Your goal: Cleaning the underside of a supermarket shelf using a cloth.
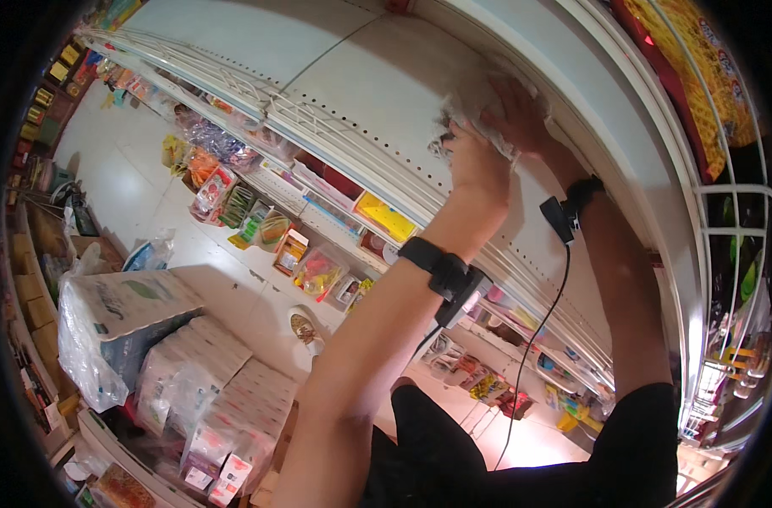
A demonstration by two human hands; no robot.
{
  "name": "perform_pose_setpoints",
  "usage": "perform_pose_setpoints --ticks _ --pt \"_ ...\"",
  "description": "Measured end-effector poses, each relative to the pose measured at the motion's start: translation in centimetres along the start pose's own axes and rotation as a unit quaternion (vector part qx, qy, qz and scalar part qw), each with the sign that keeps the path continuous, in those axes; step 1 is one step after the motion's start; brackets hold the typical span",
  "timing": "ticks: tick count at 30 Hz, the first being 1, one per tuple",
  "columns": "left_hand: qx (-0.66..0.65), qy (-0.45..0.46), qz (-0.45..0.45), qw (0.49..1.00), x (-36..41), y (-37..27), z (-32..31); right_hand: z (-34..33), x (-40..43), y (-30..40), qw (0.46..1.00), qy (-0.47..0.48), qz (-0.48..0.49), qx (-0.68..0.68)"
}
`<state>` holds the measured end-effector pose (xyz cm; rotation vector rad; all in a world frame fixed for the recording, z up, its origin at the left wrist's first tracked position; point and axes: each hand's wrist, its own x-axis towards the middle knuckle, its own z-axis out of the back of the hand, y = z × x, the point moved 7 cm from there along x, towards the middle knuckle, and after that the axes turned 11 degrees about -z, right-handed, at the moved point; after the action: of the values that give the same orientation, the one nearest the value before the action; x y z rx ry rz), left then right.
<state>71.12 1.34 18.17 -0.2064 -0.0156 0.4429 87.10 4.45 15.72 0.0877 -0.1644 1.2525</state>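
Note:
A whitish-grey cloth [440, 136] lies crumpled on a white perforated metal shelf [373, 82], its fluffy edges showing around both hands. My left hand [478, 152] is bent over the cloth's near left part, its fingers curled into it. Beside it, farther right, my right hand [519, 114] presses flat on the cloth with its fingers apart, close to the shelf's back edge. Both wrists wear black straps with small black devices, and a black cable hangs from the right one.
A white wire rail [297, 114] runs along the shelf's front. Lower shelves hold packaged goods, including a yellow box [386, 216]. Plastic-wrapped cartons [151, 298] stand on the floor at lower left. Yellow snack packets [697, 76] sit behind a wire basket at upper right.

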Motion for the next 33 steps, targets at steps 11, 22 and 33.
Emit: perform_pose_setpoints --ticks 11,22,33 --pt "-0.208 0.038 -0.025 0.977 -0.5 1.8 -0.4 -3.2 3.3 2.2 0.988 0.083 -0.029 0.13" --pt "-0.211 -0.042 -0.11 0.97 -0.3 18.2 5.4 -4.4 13.2 10.1 0.997 0.022 0.005 -0.074" --pt "-0.165 -0.1 -0.119 0.974 -1.4 24.9 7.3 0.6 11.5 22.2 0.988 -0.001 0.122 0.099"
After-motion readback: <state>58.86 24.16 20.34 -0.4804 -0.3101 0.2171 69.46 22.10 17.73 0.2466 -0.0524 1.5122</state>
